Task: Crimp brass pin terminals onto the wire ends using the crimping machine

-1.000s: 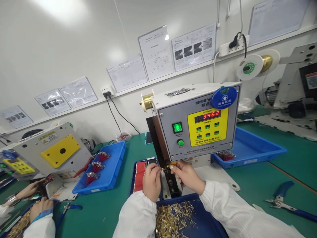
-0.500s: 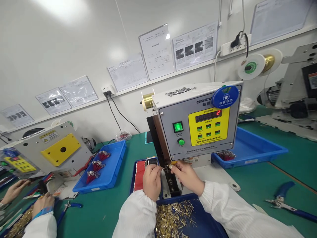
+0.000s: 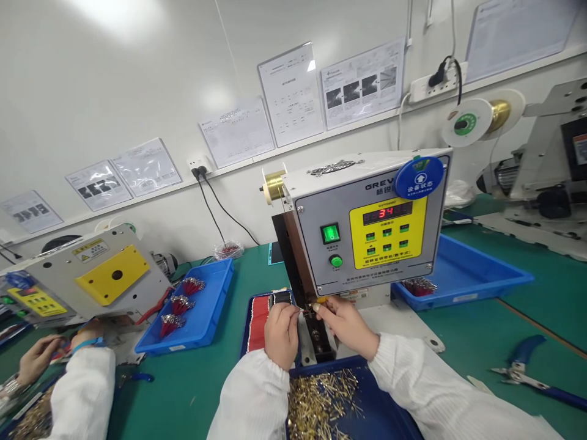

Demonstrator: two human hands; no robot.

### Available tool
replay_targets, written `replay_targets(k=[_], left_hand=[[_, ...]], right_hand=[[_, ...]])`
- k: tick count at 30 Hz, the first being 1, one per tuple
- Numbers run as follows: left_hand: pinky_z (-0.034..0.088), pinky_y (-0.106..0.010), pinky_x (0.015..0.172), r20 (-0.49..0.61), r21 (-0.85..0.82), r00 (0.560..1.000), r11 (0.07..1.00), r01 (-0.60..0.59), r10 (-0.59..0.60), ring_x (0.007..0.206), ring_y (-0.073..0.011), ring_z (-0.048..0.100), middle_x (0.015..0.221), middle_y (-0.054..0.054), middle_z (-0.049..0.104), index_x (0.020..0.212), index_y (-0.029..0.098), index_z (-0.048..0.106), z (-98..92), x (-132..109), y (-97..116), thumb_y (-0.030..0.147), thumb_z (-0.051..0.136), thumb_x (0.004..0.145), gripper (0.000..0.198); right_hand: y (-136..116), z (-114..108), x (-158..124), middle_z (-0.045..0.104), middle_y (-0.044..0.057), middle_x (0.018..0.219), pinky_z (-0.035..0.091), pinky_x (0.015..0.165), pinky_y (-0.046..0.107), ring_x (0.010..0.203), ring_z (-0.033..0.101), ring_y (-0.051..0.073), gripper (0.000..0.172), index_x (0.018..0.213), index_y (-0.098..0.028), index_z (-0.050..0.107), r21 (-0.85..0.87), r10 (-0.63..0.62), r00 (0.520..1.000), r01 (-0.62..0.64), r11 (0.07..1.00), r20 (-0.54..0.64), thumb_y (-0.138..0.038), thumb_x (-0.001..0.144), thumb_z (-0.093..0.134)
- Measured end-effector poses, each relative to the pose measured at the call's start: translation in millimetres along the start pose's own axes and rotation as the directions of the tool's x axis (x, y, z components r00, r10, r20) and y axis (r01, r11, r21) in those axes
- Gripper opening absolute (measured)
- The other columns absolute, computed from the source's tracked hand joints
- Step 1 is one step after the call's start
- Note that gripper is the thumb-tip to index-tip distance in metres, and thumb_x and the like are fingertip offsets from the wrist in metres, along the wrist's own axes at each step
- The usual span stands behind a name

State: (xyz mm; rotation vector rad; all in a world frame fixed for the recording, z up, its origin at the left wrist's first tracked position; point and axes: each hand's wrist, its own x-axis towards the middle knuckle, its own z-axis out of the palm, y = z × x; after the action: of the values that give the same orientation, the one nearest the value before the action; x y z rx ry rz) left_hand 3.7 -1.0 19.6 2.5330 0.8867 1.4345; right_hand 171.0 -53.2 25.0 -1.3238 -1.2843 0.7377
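The left hand (image 3: pixel 282 336) and right hand (image 3: pixel 346 327) keep their fingers clamped on a thin red wire (image 3: pixel 305 311), held steady at the crimping machine (image 3: pixel 362 238), above a tray of brass terminals (image 3: pixel 321 406).

Left hand (image 3: pixel 280 337) pinches red wire (image 3: pixel 305 311), right hand (image 3: pixel 345 327) beside (brass pins (image 3: pixel 321 403) below).

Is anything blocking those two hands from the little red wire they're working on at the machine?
Nothing visible does. The left hand and right hand both reach the thin red wire directly, with nothing between fingers and wire. The wire sits just beside the machine's dark upright metal arm.
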Motion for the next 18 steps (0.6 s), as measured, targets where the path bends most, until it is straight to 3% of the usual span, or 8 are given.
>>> replay_targets(k=[18], left_hand=[[0.047, -0.027, 0.073, 0.026, -0.011, 1.000, 1.000, 0.011, -0.011, 0.083, -0.0154, 0.057, 0.089, -0.005, 0.059, 0.091, 0.018, 0.059, 1.4, -0.8, -2.3, 0.016, 0.044, 0.093, 0.015]], right_hand=[[1.7, -0.3, 0.3, 0.047, -0.006, 0.050, 0.039, 0.044, 0.025, 0.043, 0.047, 0.012, 0.028, 0.067, -0.023, 0.050, -0.023, -0.067, 0.997, 0.067, 0.998, -0.026, -0.042, 0.087, 0.047]])
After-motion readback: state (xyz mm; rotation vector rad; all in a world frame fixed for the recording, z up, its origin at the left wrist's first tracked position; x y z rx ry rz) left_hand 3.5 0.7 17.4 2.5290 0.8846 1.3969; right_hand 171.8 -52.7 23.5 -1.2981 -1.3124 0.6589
